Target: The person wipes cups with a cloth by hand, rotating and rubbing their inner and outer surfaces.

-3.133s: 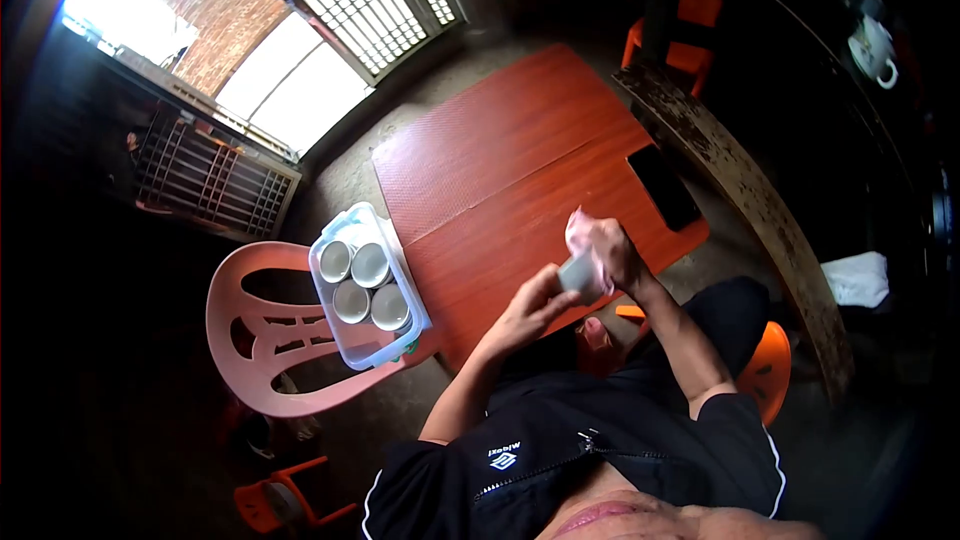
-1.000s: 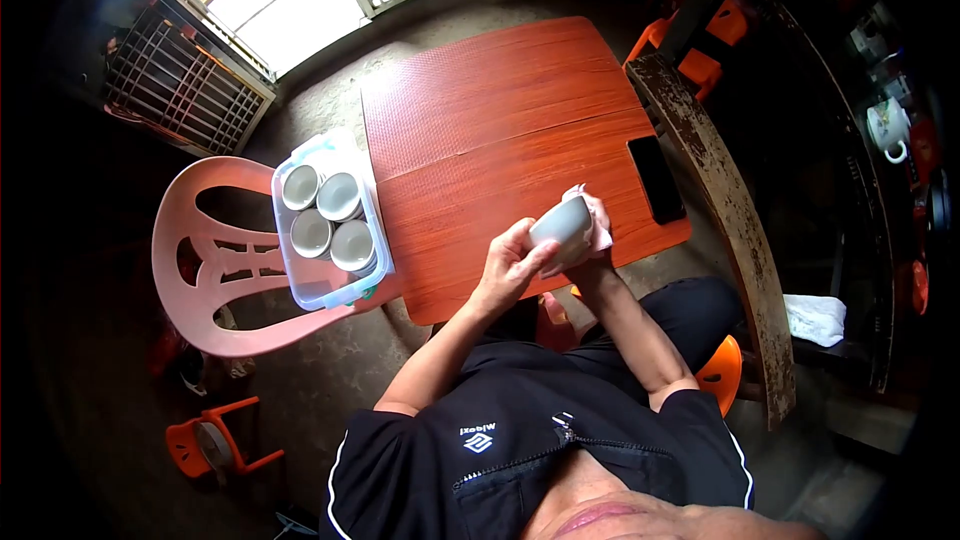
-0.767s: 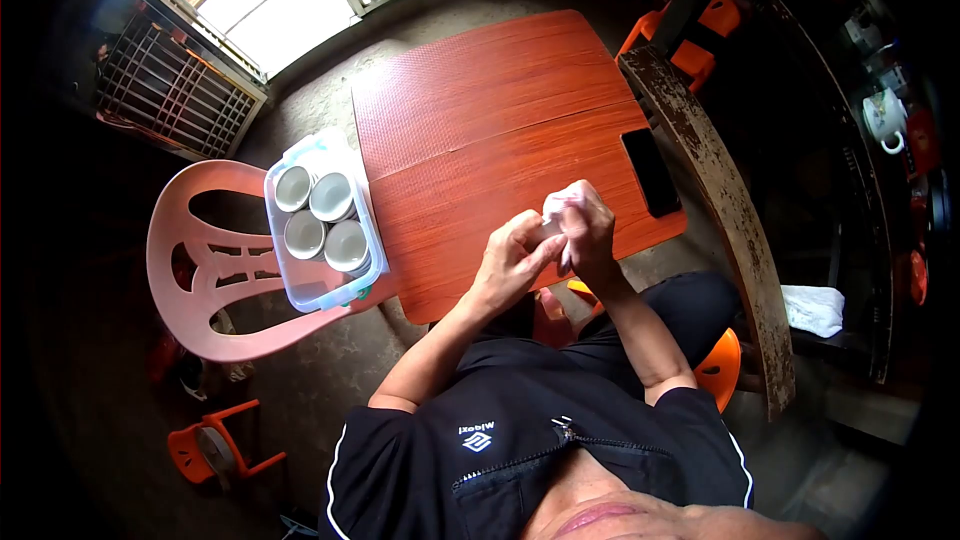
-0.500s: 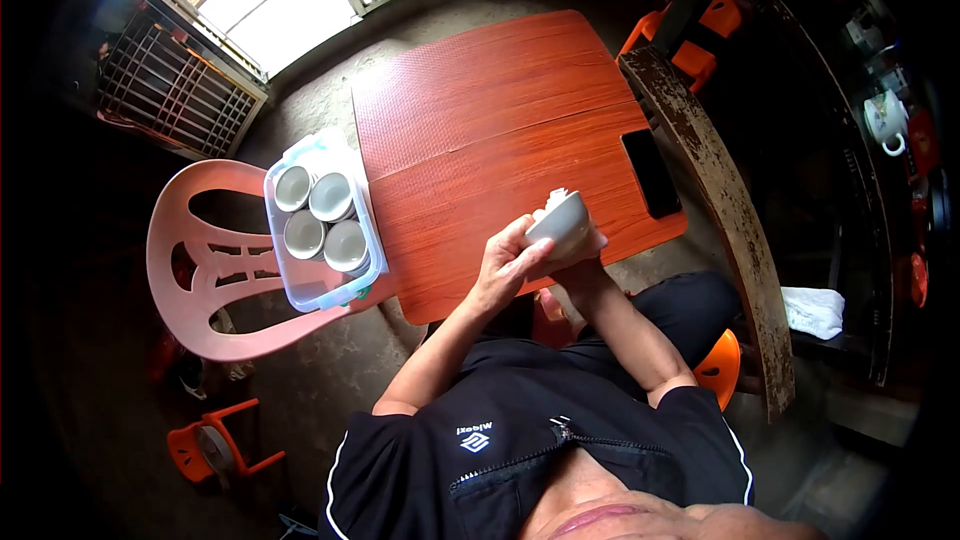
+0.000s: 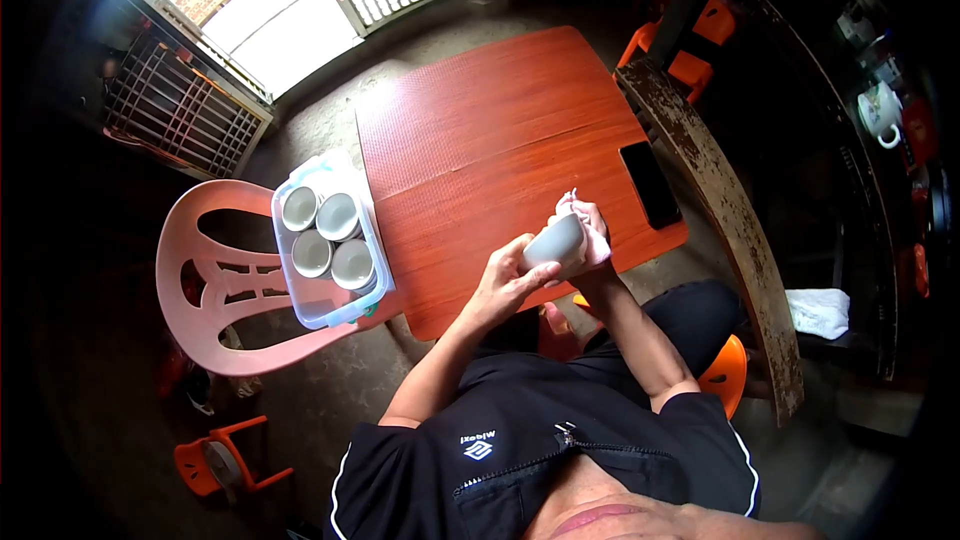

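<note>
Over the near edge of the red-brown table (image 5: 480, 130), a pale grey-white bowl (image 5: 554, 243) is held tilted on its side. My left hand (image 5: 506, 283) grips its left side, the thumb along the lower edge. Behind the bowl's right side, my right hand (image 5: 594, 242) has its fingers closed on a light pink cloth (image 5: 597, 249) pressed against the bowl; part of these fingers is hidden. A clear plastic bin (image 5: 330, 320) at the table's left side holds several light cups or bowls (image 5: 339, 215).
The bin rests on a pink plastic chair (image 5: 195, 320). A black phone (image 5: 649, 185) lies at the table's right edge. Beyond it runs a worn wooden beam (image 5: 725, 205). A white cloth (image 5: 818, 312) and a white mug (image 5: 879, 112) are at the right. An orange stool (image 5: 205, 465) stands lower left.
The bowl, hidden at one point between my hands, shows again and has turned between them. The camera view has shifted; bin, cups and phone keep their places.
</note>
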The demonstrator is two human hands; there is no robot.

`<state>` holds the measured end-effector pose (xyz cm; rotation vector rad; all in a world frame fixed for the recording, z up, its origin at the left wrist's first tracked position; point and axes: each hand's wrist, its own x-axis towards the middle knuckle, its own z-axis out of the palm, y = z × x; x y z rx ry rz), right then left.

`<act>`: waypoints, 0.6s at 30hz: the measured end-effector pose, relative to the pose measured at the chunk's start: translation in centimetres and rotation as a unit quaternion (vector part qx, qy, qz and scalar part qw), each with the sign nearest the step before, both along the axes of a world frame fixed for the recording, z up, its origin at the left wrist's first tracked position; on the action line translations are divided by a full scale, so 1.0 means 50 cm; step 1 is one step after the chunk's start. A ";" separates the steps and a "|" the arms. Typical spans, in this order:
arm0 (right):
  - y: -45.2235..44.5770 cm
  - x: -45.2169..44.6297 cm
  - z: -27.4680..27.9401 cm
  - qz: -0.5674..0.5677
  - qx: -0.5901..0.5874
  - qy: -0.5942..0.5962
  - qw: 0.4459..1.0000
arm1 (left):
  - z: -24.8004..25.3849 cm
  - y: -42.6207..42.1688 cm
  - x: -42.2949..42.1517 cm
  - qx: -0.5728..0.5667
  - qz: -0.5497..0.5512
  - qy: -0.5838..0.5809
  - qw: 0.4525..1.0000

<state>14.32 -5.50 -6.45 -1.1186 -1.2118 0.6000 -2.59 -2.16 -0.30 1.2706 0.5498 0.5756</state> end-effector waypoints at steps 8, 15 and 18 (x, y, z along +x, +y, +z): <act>-0.002 -0.019 0.061 -0.028 0.039 -0.076 0.996 | 0.009 0.009 -0.005 -0.029 -0.040 0.013 0.999; -0.002 -0.029 0.002 -0.056 -0.114 -0.202 0.971 | 0.001 -0.016 0.018 -0.003 0.047 0.001 0.999; 0.002 0.013 0.074 0.052 -0.088 -0.042 0.994 | 0.012 -0.004 0.012 0.078 0.006 0.064 0.995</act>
